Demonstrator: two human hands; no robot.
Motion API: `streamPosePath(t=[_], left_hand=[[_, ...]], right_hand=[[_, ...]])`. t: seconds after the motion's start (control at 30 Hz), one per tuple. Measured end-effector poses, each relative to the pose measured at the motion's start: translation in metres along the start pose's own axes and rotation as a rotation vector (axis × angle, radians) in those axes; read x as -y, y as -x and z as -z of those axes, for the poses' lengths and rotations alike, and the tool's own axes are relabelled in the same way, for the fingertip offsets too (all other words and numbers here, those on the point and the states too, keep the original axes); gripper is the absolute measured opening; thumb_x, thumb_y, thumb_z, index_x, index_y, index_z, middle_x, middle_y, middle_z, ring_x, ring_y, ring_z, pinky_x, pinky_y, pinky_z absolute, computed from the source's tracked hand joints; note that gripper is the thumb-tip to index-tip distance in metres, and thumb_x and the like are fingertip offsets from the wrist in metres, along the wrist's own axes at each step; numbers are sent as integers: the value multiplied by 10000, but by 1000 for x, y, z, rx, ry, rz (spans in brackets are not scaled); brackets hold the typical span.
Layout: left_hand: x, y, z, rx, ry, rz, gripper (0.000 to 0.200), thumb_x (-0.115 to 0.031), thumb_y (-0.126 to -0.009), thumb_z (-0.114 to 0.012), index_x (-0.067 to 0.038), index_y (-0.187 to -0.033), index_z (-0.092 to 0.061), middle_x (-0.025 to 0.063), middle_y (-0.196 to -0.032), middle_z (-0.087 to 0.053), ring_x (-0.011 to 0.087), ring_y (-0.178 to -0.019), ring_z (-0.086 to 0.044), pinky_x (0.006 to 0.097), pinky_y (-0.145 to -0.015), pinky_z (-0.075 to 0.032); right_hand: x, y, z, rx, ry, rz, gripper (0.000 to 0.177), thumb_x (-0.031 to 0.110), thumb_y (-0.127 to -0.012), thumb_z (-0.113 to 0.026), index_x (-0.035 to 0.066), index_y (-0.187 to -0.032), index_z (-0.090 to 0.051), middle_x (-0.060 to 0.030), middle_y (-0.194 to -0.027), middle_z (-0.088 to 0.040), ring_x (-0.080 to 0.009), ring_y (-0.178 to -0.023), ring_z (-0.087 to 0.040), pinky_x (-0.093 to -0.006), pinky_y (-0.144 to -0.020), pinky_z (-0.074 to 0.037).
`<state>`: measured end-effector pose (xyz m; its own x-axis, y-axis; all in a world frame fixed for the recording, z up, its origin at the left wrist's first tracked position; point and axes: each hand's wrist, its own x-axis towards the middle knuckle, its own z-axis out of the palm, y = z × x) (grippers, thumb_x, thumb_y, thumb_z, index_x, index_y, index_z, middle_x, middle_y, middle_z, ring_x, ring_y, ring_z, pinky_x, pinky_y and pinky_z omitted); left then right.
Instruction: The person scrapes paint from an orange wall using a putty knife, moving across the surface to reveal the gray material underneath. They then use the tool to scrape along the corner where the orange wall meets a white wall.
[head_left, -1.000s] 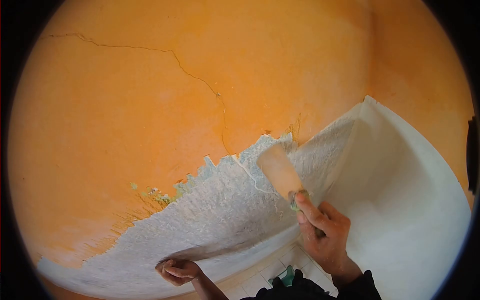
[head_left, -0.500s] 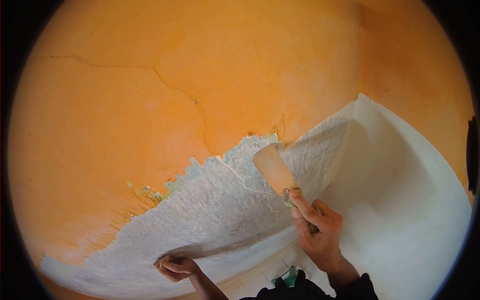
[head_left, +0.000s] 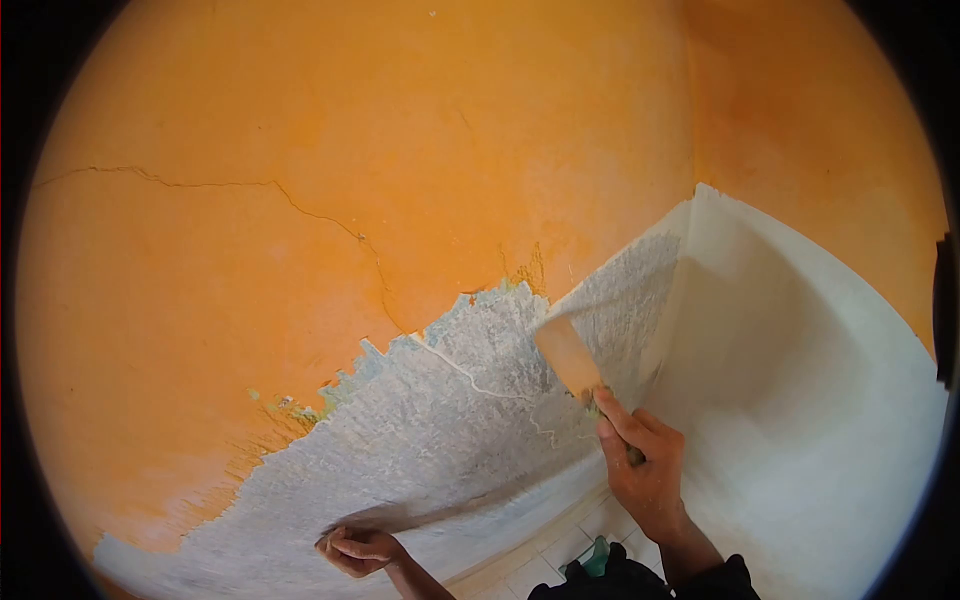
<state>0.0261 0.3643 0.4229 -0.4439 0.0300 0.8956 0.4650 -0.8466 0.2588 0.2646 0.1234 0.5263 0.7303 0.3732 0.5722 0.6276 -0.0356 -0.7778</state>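
My right hand (head_left: pixel 645 465) is wrapped around the handle of a putty knife (head_left: pixel 568 357), the index finger stretched toward the blade. Its wide blade points up and lies over the scraped grey wall (head_left: pixel 430 440), its tip just below the ragged paint edge. Lower left, my left hand (head_left: pixel 357 551) is closed with curled fingers, close to the grey wall surface and casting a shadow on it. What it holds, if anything, is hidden inside the fingers.
Orange paint (head_left: pixel 220 310) covers the upper wall, with a thin crack (head_left: pixel 325 217) running down into the grey part. At right, a pale smooth wall section (head_left: pixel 800 400) meets it at the corner. Floor tiles (head_left: pixel 535 573) and a green object (head_left: pixel 597 558) show at the bottom.
The view has shifted slightly, the wall sliding left and down in it. The putty knife has moved right along the wall, away from the peak of the paint edge. My left hand stays closed.
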Motion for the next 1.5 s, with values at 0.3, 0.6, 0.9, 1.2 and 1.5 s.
streamPosePath(t=[0.3, 0.6, 0.9, 1.2, 1.5], left_hand=[[-3, -1, -2, -4, 9, 34, 306, -180, -967, -409, 1, -739, -503, 41, -697, -421, 128, -590, -377, 247, -494, -278], [-2, -1, 5, 22, -62, 41, 305, -179, -965, -408, -4, -731, -494, 37, -692, -406, 123, -565, -361, 242, -484, -275], [-7, 0, 0, 35, -51, 90, 279, -145, -950, -406, 4, -731, -493, 52, -701, -422, 139, -594, -385, 251, -509, -301], [-5, -2, -3, 8, 9, 46, 285, -146, -948, -405, 1, -717, -486, 55, -690, -412, 154, -590, -381, 271, -512, -299], [-3, 0, -1, -5, -16, 56, 302, -175, -958, -416, -1, -727, -505, 46, -698, -414, 141, -588, -374, 259, -507, -288]], right_hand=[[-12, -5, 0, -24, 66, 27, 357, 56, -824, -668, 140, -1171, -656, -57, -558, -409, -139, -468, -375, -286, -437, -335], [-14, -19, -5, -33, 3, 77, 355, 56, -821, -668, 126, -1169, -654, -54, -548, -394, -133, -457, -363, -281, -433, -322], [-27, -8, -2, 23, -59, 55, 333, 51, -825, -664, 94, -1156, -658, -45, -546, -416, -104, -472, -371, -268, -446, -326], [-15, -14, -3, 22, -72, 3, 314, 64, -843, -650, 74, -1157, -652, -61, -566, -472, -101, -498, -416, -254, -468, -342], [-15, -27, 0, -8, -121, 30, 309, 72, -854, -640, 75, -1162, -650, -52, -562, -473, -90, -498, -404, -243, -469, -335]])
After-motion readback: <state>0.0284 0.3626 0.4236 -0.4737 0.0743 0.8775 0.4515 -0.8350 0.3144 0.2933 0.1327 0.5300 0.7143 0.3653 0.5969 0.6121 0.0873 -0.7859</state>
